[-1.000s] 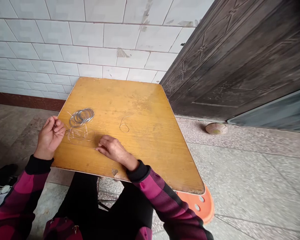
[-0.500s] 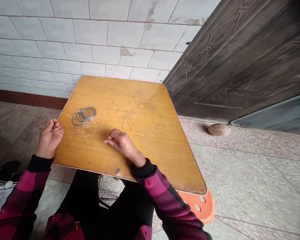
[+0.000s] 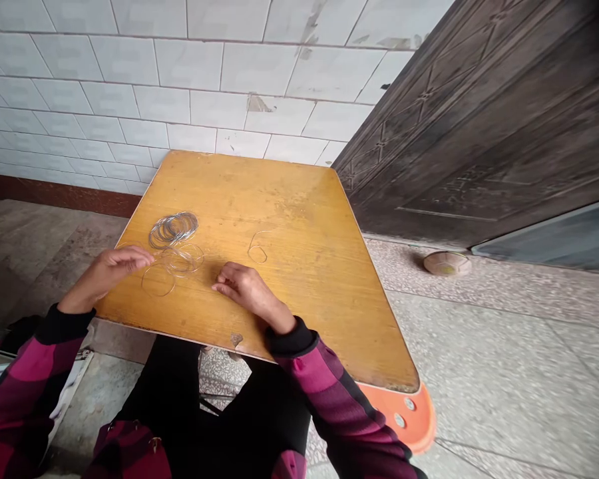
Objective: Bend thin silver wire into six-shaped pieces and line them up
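On the left half of the wooden table [image 3: 299, 299] lies a coil of silvery metal wire [image 3: 174, 229]. Thin loose loops of wire [image 3: 158, 279] spread out just in front of it. My left hand [image 3: 112, 269] is at the table's left edge, its thumb and fingers pressed together at the end of these loops. Curled fingers and thumb close my right hand [image 3: 244, 287] just right of the loops; what it holds, if anything, is hidden. Beyond it, a short bent piece of wire [image 3: 257, 253] rests on the wood.
White wall tiles [image 3: 254, 63] rise behind the table, and a dark carved door [image 3: 479, 133] stands at the right. An orange stool [image 3: 416, 419] shows under the near right corner. A worn ball [image 3: 446, 263] sits on the floor by the door.
My left hand has moved right and over the table edge, its fingers now pointing toward the loops. My right hand stays nearly still. The view has shifted slightly.
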{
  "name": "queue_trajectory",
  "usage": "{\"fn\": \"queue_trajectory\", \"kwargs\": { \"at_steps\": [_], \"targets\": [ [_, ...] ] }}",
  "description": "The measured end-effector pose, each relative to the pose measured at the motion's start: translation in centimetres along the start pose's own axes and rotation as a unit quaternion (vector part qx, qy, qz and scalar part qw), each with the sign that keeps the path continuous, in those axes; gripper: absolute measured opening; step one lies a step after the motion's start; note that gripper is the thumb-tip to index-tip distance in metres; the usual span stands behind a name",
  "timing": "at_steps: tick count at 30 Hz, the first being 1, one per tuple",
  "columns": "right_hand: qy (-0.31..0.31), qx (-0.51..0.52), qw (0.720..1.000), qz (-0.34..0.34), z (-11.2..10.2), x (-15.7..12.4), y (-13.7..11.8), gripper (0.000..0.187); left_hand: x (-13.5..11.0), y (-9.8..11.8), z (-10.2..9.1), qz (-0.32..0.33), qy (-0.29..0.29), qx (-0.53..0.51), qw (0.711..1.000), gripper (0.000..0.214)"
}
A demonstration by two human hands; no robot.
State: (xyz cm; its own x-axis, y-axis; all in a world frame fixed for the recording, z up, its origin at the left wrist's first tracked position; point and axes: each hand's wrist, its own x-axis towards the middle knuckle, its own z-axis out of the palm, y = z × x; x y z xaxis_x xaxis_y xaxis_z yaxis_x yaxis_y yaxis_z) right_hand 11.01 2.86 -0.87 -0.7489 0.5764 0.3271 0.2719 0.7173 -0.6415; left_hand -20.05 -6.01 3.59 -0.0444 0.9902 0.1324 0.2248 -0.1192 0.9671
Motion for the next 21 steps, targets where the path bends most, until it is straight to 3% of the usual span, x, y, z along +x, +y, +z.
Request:
{"fn": "queue_trajectory", "kwargs": {
  "at_steps": [2,5,7,10,13,15,17,19,21],
  "targets": [
    [-0.027,-0.033,0.999,-0.01,0.4,-0.1,0.0,0.014,-1.2,-0.7,-0.2,0.044,-0.072,0.162,0.983,0.011],
    [-0.053,-0.046,0.997,-0.015,1.0,-0.2,-0.3,0.012,-3.2,-2.0,0.1,0.097,-0.095,0.296,0.945,0.013],
    [-0.065,-0.052,0.996,-0.013,1.2,-0.2,-0.4,0.011,-4.3,-2.6,0.5,0.101,-0.101,0.339,0.93,0.015],
    [-0.07,-0.056,0.996,-0.006,1.4,-0.3,-0.6,0.008,-4.9,-2.7,0.1,0.085,-0.107,0.322,0.937,0.025],
    [-0.07,-0.054,0.996,-0.006,1.5,-0.4,-0.7,0.006,-3.2,-2.5,-1.9,0.071,-0.022,0.304,0.95,0.023],
    [-0.068,-0.057,0.996,-0.007,1.5,-0.4,-0.7,0.005,-1.0,-2.8,-4.0,0.042,0.086,0.349,0.932,0.015],
    [-0.061,-0.063,0.996,-0.004,1.5,-0.4,-0.7,0.005,1.5,-3.6,-6.0,-0.025,0.148,0.376,0.914,0.006],
    [-0.055,-0.069,0.996,-0.002,1.5,-0.4,-0.7,0.005,3.5,-4.5,-7.6,-0.117,0.131,0.356,0.918,0.021],
    [-0.055,-0.075,0.996,-0.003,1.4,-0.4,-0.7,0.005,4.6,-5.2,-8.5,-0.129,0.111,0.332,0.928,0.03]
  ]
}}
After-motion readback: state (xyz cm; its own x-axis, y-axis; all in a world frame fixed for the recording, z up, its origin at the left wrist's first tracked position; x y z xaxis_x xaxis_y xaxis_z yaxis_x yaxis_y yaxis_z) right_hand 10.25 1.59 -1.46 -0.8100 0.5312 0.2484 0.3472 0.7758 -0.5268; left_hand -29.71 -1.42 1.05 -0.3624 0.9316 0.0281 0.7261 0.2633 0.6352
